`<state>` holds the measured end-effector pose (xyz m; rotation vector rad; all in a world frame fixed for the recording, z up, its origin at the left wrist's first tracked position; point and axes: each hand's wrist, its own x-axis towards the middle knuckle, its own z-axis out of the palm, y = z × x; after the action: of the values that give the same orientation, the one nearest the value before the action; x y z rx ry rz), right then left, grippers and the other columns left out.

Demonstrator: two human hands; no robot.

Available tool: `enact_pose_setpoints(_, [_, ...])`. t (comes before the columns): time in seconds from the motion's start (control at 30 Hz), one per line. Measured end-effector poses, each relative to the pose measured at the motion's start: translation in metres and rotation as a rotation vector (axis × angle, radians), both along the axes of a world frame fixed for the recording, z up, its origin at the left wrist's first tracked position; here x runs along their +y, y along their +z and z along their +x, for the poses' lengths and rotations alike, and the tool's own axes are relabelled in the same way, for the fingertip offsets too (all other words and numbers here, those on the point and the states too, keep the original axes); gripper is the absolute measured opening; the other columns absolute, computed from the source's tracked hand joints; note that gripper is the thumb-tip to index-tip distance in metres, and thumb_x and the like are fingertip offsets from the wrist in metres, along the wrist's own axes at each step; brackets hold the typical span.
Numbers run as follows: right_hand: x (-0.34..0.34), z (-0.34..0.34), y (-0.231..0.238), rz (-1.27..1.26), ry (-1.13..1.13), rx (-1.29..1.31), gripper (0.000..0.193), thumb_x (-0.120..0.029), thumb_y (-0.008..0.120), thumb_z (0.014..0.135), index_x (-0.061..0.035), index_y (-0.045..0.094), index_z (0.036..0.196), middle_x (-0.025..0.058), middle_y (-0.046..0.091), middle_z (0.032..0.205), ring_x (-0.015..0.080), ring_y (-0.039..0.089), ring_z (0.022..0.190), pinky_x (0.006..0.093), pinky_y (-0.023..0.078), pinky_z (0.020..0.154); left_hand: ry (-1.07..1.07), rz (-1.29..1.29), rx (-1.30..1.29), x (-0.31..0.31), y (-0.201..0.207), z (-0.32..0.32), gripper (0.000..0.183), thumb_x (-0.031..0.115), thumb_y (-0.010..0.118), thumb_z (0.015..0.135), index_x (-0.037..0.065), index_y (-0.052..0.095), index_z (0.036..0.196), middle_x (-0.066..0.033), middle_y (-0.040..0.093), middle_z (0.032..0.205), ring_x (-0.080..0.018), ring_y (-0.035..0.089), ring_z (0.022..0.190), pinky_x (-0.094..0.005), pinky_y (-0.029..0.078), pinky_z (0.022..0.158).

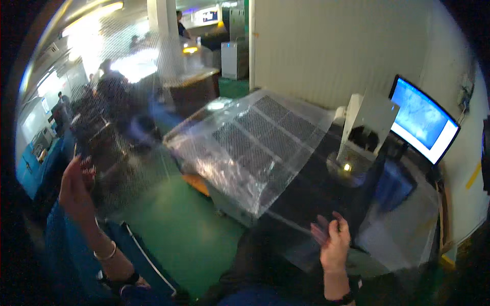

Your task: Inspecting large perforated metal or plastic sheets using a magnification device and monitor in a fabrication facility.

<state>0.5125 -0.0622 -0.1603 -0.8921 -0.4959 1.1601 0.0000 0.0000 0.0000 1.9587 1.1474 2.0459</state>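
My left hand point(79, 191) is raised at the left, with its fingers pinched at the edge of a see-through sheet point(115, 176) with a fine mesh pattern. The sheet is blurred, and the floor and room show through it. My right hand point(334, 245) hovers at the near edge of the table with fingers apart and nothing in it. Beyond and left of it, a clear plastic sheet point(232, 191) with several dark mesh panels lies on the table, its surface creased and shining.
A white inspection device point(357, 125) with a small yellow light stands right of the sheet, before a lit monitor point(423, 120). Dark matting point(301, 201) covers part of the table. A pale wall point(337, 46) rises behind. Green floor point(178, 224) lies left; people point(181, 25) stand far off.
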Motion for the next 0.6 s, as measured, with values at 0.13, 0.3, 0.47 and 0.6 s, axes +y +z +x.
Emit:
enact_pose_setpoints(0.13, [0.011,-0.044,-0.029,-0.038,-0.094,0.151,0.028,-0.017,0.038,0.094,-0.0103,0.032,0.12,0.0168,0.052,0.109,0.0294,0.057,0.093,0.0422,0.051,0.078,0.465,0.312,0.647,0.05,-0.02,0.121,0.01,0.001,0.056,0.081,0.003,0.063,0.087,-0.0103,0.065,0.089,-0.0207,0.064,0.075,-0.0266,0.052,0.064])
enact_pose_setpoints(0.3, [0.009,-0.073,-0.04,-0.004,-0.038,0.256,0.03,-0.018,0.035,0.094,-0.0108,0.028,0.122,0.0164,0.048,0.115,0.0288,0.052,0.102,0.0458,0.046,0.085,0.303,0.199,0.909,0.074,-0.087,0.204,0.016,0.005,0.059,0.074,0.005,0.058,0.09,-0.0082,0.061,0.079,-0.0217,0.061,0.069,-0.0312,0.049,0.058])
enact_pose_setpoints(0.47, [0.004,-0.071,-0.032,-0.06,0.052,0.279,0.031,-0.02,0.038,0.094,-0.0104,0.029,0.122,0.0123,0.049,0.114,0.0234,0.052,0.1,0.0396,0.047,0.082,-0.118,0.035,1.01,0.048,-0.157,0.279,0.022,0.012,0.055,0.074,0.0,0.054,0.093,-0.011,0.06,0.094,-0.0218,0.062,0.079,-0.0299,0.051,0.061])
enact_pose_setpoints(0.6, [0.002,-0.064,-0.031,-0.086,0.16,0.309,0.029,-0.019,0.049,0.089,-0.0068,0.039,0.114,0.0041,0.051,0.102,0.0114,0.051,0.087,0.0284,0.044,0.071,-0.296,-0.142,1.182,0.001,-0.179,0.311,0.028,0.014,0.051,0.074,0.0,0.052,0.099,-0.0073,0.056,0.081,-0.0199,0.061,0.069,-0.0317,0.049,0.051])
